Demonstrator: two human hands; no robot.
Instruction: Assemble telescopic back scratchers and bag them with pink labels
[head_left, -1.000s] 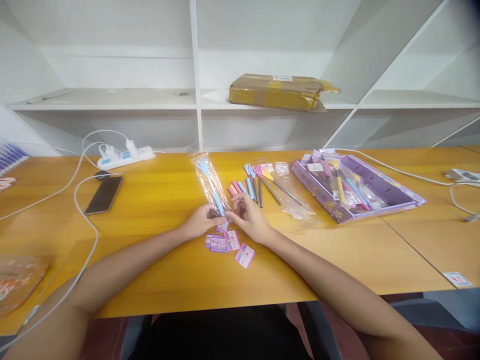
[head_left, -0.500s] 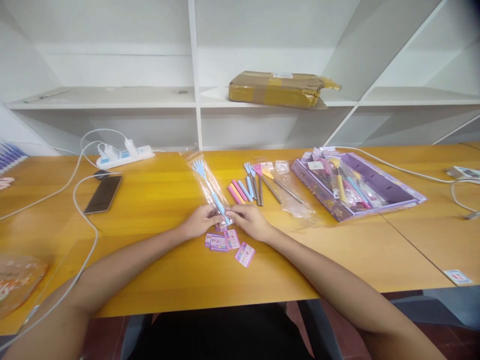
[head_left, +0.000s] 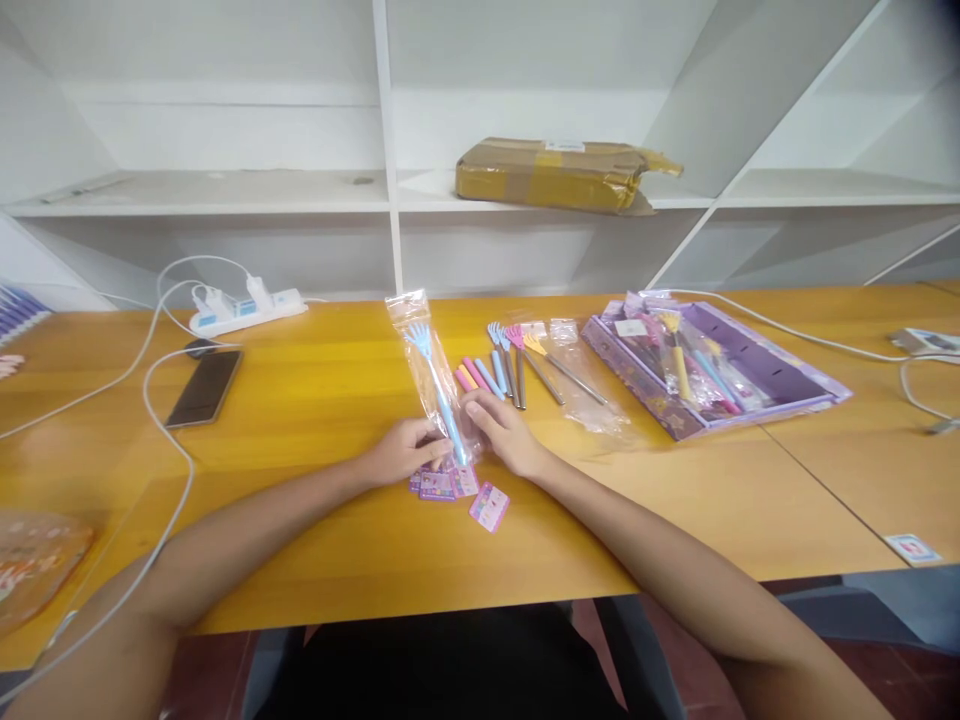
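A blue back scratcher (head_left: 442, 398) lies inside a clear plastic bag (head_left: 407, 305), hand-shaped end toward the far side. My left hand (head_left: 405, 452) is closed on the bag's lower left edge, beside the handle. On the other side, my right hand (head_left: 504, 432) has its fingers curled at the bag's right edge; the fingertips are partly hidden. Small purple printed cards (head_left: 437, 486) lie just below the bag, and one more card (head_left: 490, 507) sits to their right. Beyond my right hand are several coloured handle sleeves (head_left: 480, 377) and loose back scratchers (head_left: 517, 365) with metal rods.
At the right stands a purple box (head_left: 780, 360) holding bagged back scratchers. Empty clear bags (head_left: 585, 375) lie beside it. A phone (head_left: 204, 388), a power strip (head_left: 251, 312) and white cables occupy the left. A taped carton (head_left: 551, 178) rests on the shelf.
The bagged back scratcher has shifted slightly right and toward me, its handle end now over the cards. My right hand has moved off the handle end, up and right to the bag's edge.
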